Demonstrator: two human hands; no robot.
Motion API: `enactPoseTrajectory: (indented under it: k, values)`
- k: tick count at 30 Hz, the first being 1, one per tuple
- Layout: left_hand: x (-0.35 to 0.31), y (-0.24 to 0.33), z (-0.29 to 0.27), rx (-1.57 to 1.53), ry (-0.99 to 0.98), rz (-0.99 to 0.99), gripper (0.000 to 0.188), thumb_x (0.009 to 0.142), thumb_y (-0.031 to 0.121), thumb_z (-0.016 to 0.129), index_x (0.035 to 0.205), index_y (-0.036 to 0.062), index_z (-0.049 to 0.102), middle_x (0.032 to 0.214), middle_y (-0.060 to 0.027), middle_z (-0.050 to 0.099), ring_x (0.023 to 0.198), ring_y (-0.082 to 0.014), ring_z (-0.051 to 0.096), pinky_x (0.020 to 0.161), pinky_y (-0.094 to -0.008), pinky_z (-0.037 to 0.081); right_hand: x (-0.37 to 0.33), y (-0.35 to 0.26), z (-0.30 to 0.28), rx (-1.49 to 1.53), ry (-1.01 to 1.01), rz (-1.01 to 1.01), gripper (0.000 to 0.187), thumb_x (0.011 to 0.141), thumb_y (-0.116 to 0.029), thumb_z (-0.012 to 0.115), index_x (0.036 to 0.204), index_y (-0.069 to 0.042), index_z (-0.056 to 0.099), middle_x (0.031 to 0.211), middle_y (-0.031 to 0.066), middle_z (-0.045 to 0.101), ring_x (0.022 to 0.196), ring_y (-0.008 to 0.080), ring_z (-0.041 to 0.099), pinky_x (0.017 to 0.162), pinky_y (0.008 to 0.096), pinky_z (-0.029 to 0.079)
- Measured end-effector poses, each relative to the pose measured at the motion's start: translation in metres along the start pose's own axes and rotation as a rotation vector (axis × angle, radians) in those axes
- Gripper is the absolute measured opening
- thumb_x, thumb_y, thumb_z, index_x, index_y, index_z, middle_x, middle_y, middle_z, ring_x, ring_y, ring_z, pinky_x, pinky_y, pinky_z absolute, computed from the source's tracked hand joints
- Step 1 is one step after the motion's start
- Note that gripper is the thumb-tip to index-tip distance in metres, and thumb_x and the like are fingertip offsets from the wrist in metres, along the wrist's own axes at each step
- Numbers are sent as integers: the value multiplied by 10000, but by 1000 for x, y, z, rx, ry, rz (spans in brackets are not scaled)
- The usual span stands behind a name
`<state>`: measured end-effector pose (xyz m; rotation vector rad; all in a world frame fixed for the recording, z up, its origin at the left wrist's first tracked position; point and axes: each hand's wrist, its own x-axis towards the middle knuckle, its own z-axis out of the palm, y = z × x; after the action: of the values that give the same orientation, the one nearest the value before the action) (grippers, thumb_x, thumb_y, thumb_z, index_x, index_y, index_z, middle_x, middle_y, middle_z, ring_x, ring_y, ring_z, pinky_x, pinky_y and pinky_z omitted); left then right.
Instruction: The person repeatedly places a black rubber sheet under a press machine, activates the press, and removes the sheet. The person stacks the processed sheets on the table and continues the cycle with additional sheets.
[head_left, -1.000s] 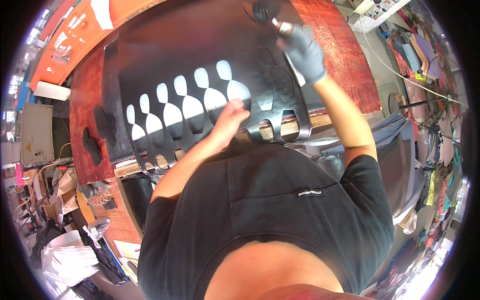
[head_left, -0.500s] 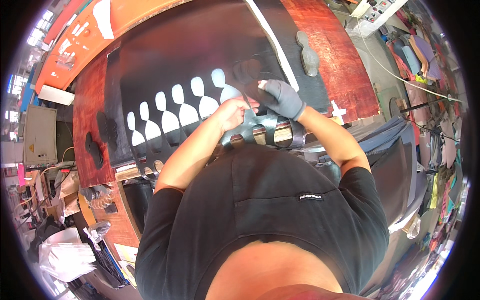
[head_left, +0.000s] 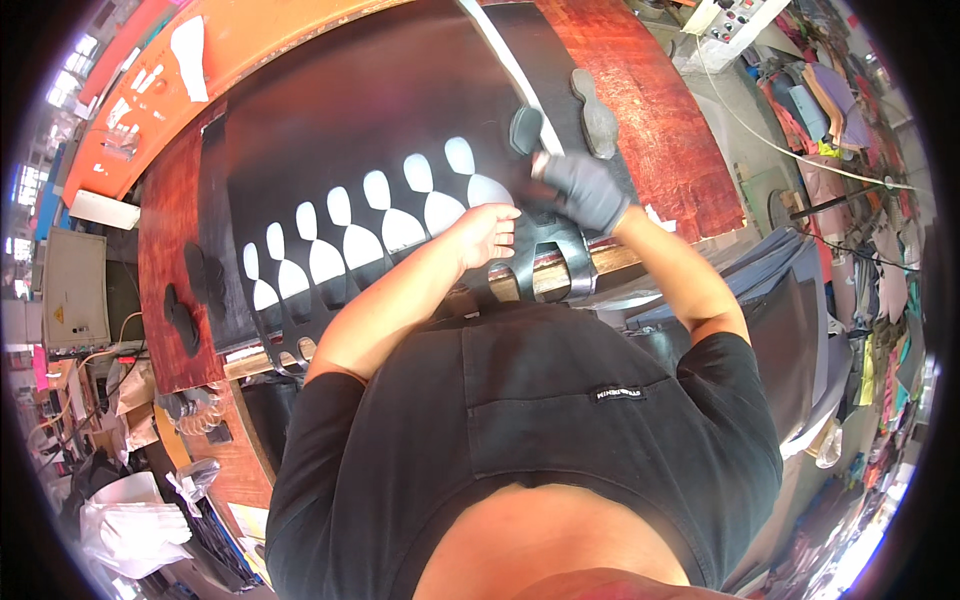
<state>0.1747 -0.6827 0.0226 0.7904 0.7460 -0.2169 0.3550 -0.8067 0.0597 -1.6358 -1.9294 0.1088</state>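
A black sheet [head_left: 330, 282] lies along the near side of the dark cutting surface [head_left: 380, 90], with a row of several sole-shaped cutouts showing pale through it. My bare left hand [head_left: 485, 237] rests at the rightmost cutout [head_left: 487, 190], fingers curled. What lies inside them is hidden. Just right of it, my right hand [head_left: 585, 192], in a grey glove with bare fingertips, is closed on a dark sole-shaped piece [head_left: 524, 130]. The rounded far end of that piece points away from me; its near part is blurred. Cut strips of the sheet [head_left: 560, 262] hang over the table's near edge.
A thick grey sole shape [head_left: 596, 115] lies on the right, beyond a white strip [head_left: 510, 65]. Dark sole shapes [head_left: 180, 320] sit at the left on the red table [head_left: 680, 120]. An orange machine part [head_left: 250, 40] spans the far left. Dark sheets [head_left: 770, 310] are heaped at right.
The sole-shaped piece has come away to the right with my gloved hand, and one more pale cutout shows at the row's right end. My left hand has shifted slightly right.
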Motion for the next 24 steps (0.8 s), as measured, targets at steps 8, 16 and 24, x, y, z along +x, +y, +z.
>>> enactPoseTrajectory:
  k: [8,16,24]
  values:
    - [26,12,-8,-234,-267,-40,76,706,83,550,780,99,557,821,-50,617,815,-213,600,748,-434,501,-32,16,28,-86,90,-138,665,618,-79,666,1248,-17,463,1327,194,444,1195,346,460,972,421,393]
    - [9,18,2,-276,-316,79,208,728,45,520,931,25,560,1009,-115,608,1022,-314,576,820,-476,484,-11,12,12,-28,136,8,473,669,-193,719,1088,-75,533,1100,153,581,991,351,566,841,419,462]
    - [-27,-4,12,205,129,513,623,792,63,583,1350,49,307,1272,-101,421,1206,-263,408,940,-440,387,78,15,-90,553,874,423,397,818,-254,614,1123,-10,540,1096,131,607,958,227,604,838,351,475]
